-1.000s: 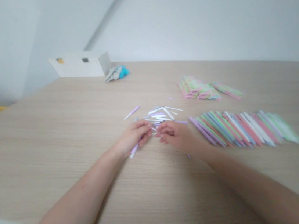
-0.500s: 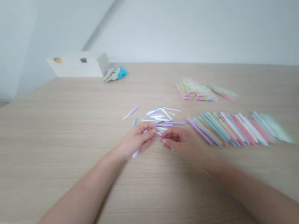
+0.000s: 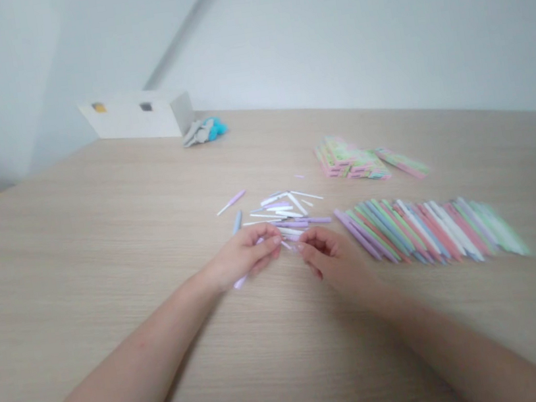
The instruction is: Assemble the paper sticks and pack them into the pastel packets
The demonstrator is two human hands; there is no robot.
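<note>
Firstly, one wood-grain surface (image 3: pixel 80 254), pale and matt, carrying a loose pile of thin pastel sticks (image 3: pixel 284 212), smooth, straight, mostly white and lilac, lying crossed at centre. Left hand (image 3: pixel 245 254): fingers (image 3: pixel 270 237) curled closed around a lilac stick (image 3: pixel 240 283), its end poking out below the palm. Right hand (image 3: pixel 331 260): fingers (image 3: pixel 306 242) curled, tips at the pile's near edge; whether they grip a stick, cannot tell. Just right of the pile: a fanned row of striped sticks (image 3: pixel 426 228) in pink, green, blue and white. Farther off: stacked flat green-and-pink packets (image 3: pixel 349 161), a white box (image 3: pixel 137 118) and a crumpled grey-and-blue bundle (image 3: pixel 203 131).
</note>
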